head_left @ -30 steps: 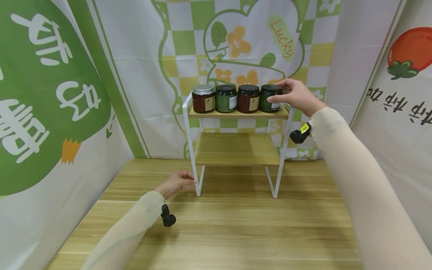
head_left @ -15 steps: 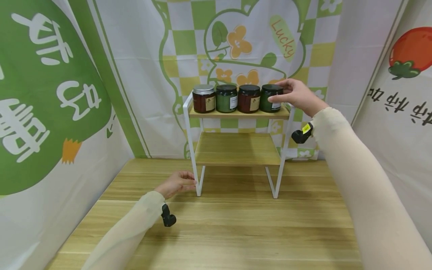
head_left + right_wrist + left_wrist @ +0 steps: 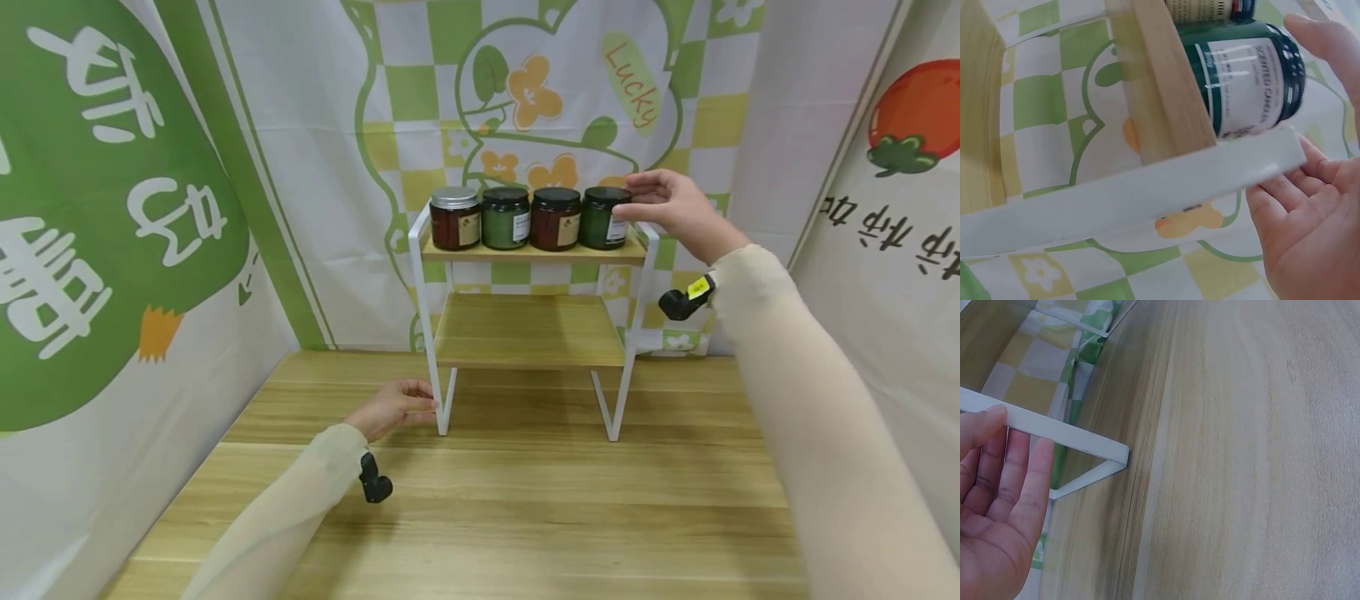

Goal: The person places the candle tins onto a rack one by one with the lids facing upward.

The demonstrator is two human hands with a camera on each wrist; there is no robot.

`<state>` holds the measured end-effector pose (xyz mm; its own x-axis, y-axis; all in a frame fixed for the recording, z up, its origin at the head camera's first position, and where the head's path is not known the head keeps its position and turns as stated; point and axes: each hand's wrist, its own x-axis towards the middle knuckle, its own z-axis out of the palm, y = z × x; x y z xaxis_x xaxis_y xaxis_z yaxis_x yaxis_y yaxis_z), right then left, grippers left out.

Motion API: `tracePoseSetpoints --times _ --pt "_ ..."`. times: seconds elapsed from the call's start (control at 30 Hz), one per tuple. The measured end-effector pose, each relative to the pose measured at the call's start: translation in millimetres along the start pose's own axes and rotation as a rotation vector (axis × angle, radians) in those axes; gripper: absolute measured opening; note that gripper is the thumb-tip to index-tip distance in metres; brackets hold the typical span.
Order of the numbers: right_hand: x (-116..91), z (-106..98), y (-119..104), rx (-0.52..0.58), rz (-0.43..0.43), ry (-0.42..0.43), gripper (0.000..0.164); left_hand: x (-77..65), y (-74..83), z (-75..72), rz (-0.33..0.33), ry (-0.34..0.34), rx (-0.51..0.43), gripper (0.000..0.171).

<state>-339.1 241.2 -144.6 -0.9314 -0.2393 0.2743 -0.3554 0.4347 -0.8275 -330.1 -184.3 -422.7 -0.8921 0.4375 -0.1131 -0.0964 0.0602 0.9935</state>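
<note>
A two-tier shelf [image 3: 528,330] with white metal legs and wood boards stands on the table. Along its top board sit several candle jars in a row: a brown jar [image 3: 455,225] with a silver lid, a green jar [image 3: 504,229], a brown jar [image 3: 553,225] with a black lid, and a dark green scented candle jar [image 3: 600,225] at the right end. My right hand [image 3: 678,212] is beside that last jar, thumb near its lid and fingers spread around the shelf corner. Low down, my left hand [image 3: 1004,494] pinches the shelf's front left leg [image 3: 1079,439] between thumb and fingers.
The wooden table [image 3: 525,517] spreads in front of the shelf. Behind it hangs a green and white checkered cloth [image 3: 420,92], and printed cloths also cover the left and right sides. The lower board [image 3: 528,330] sits between the legs.
My right hand has let go of the dark green candle jar and moved slightly right, away from it. The left hand keeps its hold on the shelf leg.
</note>
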Motion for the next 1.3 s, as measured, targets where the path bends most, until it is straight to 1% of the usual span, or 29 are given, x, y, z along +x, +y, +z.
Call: tracePoseSetpoints --times 0.3,0.37,0.53,0.67,0.77,0.87,1.03,1.17,1.3 --pt "-14.5 -15.8 15.2 0.159 -0.107 0.072 0.054 -0.4 0.0 -0.1 0.001 0.008 0.000 0.010" --pt "-19.8 -18.9 18.9 0.211 -0.119 0.093 0.050 -0.3 -0.2 -0.2 0.001 0.006 -0.002 0.009" --pt "-33.0 -23.9 32.2 0.392 -0.150 0.138 0.040 0.0 -0.9 -1.0 0.004 0.003 -0.005 0.009" --pt "-42.9 -26.0 50.7 0.472 -0.196 0.154 0.032 0.4 -1.2 -1.6 -0.001 0.008 -0.011 0.009" --pt "-50.6 -25.7 67.1 0.491 -0.222 0.160 0.026 0.6 -1.1 -2.3 0.004 -0.001 -0.001 0.009" --pt "-58.5 -23.3 84.9 0.505 -0.227 0.155 0.022 0.6 -0.9 -2.3 0.002 0.000 0.006 0.008" --pt "-70.2 -15.4 116.6 0.533 -0.176 0.129 0.020 -0.1 -0.4 -1.2 -0.003 0.002 0.008 0.009" --pt "-78.1 -7.4 138.2 0.492 -0.118 0.119 0.020 -0.8 0.7 -0.5 0.004 -0.009 -0.007 0.009" --pt "-85.1 1.8 156.0 0.471 -0.085 0.088 0.020 0.1 0.2 -0.7 0.005 -0.010 -0.018 0.009"
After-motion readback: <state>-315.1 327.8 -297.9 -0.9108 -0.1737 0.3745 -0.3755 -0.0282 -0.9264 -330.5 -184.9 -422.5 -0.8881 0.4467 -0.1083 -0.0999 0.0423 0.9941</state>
